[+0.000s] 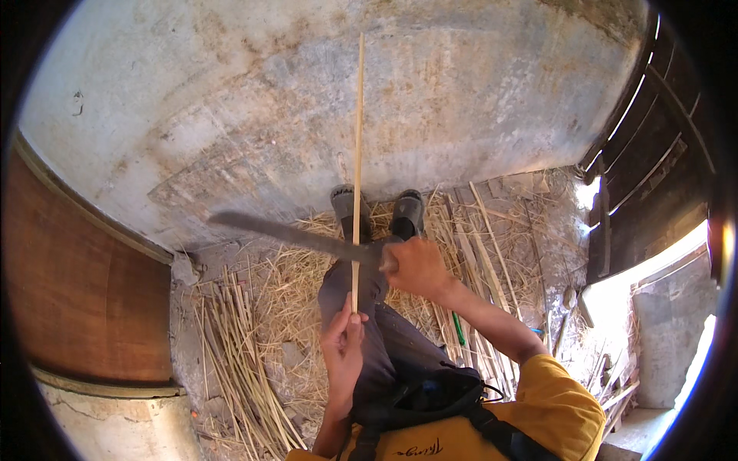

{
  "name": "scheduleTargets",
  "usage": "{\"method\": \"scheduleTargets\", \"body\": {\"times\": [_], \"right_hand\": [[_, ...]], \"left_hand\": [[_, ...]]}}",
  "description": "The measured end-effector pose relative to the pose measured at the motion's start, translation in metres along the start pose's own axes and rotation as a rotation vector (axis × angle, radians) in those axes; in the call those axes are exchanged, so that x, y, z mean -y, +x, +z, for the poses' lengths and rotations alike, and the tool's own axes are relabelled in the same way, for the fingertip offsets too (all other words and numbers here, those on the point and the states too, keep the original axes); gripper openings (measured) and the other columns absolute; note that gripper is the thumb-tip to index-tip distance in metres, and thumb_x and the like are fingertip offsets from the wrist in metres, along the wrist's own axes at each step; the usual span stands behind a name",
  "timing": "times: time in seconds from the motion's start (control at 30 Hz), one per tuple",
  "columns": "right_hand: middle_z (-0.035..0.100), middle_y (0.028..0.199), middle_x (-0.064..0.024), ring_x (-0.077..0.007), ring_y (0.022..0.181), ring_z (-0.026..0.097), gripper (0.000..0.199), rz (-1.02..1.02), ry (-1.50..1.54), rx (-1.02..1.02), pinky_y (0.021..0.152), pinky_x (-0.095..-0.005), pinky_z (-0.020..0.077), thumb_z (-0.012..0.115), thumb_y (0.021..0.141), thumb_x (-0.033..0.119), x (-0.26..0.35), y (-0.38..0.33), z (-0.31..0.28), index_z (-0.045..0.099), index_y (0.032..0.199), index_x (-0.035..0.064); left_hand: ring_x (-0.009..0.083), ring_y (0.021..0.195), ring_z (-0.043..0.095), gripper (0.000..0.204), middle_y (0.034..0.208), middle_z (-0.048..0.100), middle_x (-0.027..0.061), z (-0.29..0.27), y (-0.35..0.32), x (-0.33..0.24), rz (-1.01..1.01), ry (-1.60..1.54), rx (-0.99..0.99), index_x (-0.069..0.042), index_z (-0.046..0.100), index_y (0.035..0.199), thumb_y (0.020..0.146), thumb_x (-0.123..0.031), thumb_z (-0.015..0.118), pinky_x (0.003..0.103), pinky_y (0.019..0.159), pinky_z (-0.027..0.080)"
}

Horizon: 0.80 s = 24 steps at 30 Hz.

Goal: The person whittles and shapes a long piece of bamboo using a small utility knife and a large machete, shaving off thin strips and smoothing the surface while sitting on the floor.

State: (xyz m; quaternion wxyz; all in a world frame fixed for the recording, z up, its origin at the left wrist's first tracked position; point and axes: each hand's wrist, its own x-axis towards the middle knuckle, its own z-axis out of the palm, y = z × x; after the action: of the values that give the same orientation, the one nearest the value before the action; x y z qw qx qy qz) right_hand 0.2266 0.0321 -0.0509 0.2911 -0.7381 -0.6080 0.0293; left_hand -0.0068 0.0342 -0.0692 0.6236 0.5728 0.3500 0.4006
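My left hand (344,349) pinches the near end of a long, thin, pale strip that looks like split bamboo (358,138). The strip points straight away from me, over my legs and up in front of the wall. My right hand (415,267) is wrapped round the handle of a long dark machete (288,233). Its blade reaches out to the left and lies across the strip, just beyond my left hand; whether it is cutting into the strip I cannot tell. The blade is slightly blurred.
A stained wall (254,100) stands ahead, with my dark boots (409,211) near its foot. Bundles of thin strips lie at left (238,353) and right (480,253) on floor strewn with shavings (296,323). A brown wooden panel (92,284) is at far left, dark boards (646,169) at right.
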Motion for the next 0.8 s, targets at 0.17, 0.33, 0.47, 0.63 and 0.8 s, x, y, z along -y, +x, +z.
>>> {"method": "scheduleTargets", "body": {"times": [0.17,0.33,0.47,0.63,0.8], "right_hand": [[0.071,0.074,-0.0175,-0.0414,0.077,0.073,0.02,0.036,0.055,0.095,0.068,-0.0536,0.0579,0.079,0.078,0.027,0.008,-0.008,-0.006,0.074,0.089,0.0107],[0.074,0.077,-0.0159,-0.0385,0.077,0.075,0.024,-0.11,-0.061,0.214,0.069,-0.0496,0.0596,0.079,0.076,0.028,0.016,-0.029,0.008,0.077,0.095,0.0131],[0.072,0.075,-0.0169,-0.0403,0.077,0.073,0.021,-0.092,0.092,0.034,0.068,-0.0534,0.0575,0.078,0.073,0.023,0.003,-0.01,0.021,0.075,0.09,0.0106],[0.073,0.076,-0.016,-0.0392,0.076,0.073,0.02,-0.075,0.135,0.02,0.068,-0.0535,0.0574,0.078,0.073,0.023,0.008,-0.011,0.017,0.075,0.09,0.0115],[0.073,0.078,-0.0149,-0.0394,0.079,0.073,0.023,-0.172,0.082,0.162,0.07,-0.0525,0.0576,0.077,0.074,0.024,0.004,-0.015,0.016,0.077,0.094,0.0129]], "left_hand": [[0.0046,0.069,0.049,0.045,0.101,0.07,0.0054,-0.002,0.0,0.005,-0.008,-0.022,-0.007,-0.002,0.058,0.151,0.106,-0.005,0.064,0.023,0.06,0.043],[0.0037,0.067,0.049,0.045,0.099,0.069,0.0043,-0.003,-0.002,0.013,-0.073,-0.085,-0.052,-0.001,0.059,0.15,0.105,-0.005,0.066,0.022,0.057,0.043],[0.0014,0.067,0.049,0.045,0.1,0.07,0.0022,-0.002,0.0,0.008,-0.083,-0.079,-0.034,-0.001,0.06,0.149,0.105,-0.006,0.067,0.019,0.056,0.041],[-0.0001,0.067,0.049,0.046,0.1,0.069,0.0003,-0.004,0.001,0.007,-0.119,-0.072,-0.042,-0.003,0.059,0.15,0.105,-0.007,0.067,0.018,0.058,0.041],[0.0019,0.068,0.048,0.044,0.097,0.067,0.0007,-0.001,-0.002,0.007,-0.076,-0.038,-0.044,-0.003,0.061,0.148,0.106,-0.01,0.068,0.02,0.053,0.04]]}}
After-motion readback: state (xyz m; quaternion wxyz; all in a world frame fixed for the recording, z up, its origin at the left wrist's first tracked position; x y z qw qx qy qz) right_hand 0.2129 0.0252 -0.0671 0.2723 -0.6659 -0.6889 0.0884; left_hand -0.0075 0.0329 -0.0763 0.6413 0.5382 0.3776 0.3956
